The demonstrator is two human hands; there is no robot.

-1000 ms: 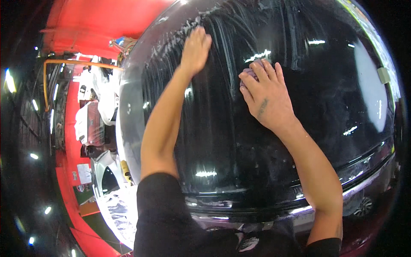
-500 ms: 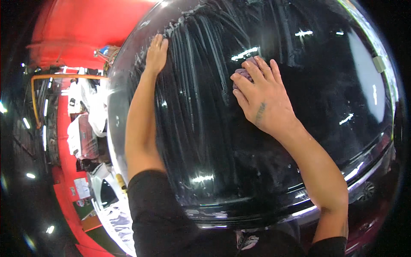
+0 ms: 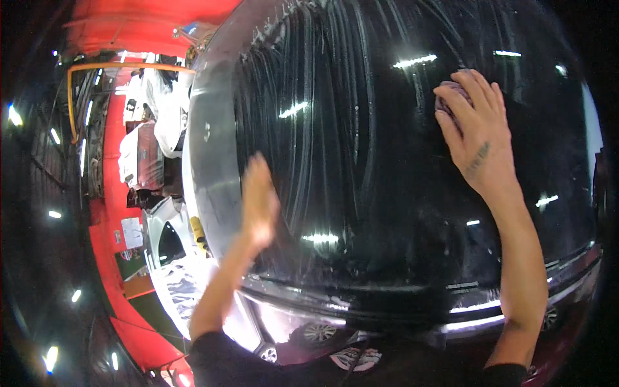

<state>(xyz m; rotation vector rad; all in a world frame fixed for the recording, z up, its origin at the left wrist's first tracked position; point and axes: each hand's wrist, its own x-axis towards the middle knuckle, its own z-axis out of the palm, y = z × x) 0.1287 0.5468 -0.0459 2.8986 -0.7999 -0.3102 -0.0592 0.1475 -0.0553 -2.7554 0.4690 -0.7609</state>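
Note:
A glossy black car panel fills the middle of the head view, streaked with whitish wet film on its left and far parts. My right hand presses a purplish-grey, lumpy pad against the panel at the right; the fingers mostly cover it, and I cannot tell whether it is cloth or clay. Over the panel's left side is my left hand, smeared by motion, fingers stretched out, with nothing seen in it. Whether it touches the surface is unclear.
Left of the panel are an orange frame, white and silver car body parts and a yellow object. A red surface lies at the far left. Wheels show along the near edge, possibly reflected.
My left hand has come off the far left of the panel and moved nearer. My right hand, with the pad, has shifted right. The whole view has also shifted.

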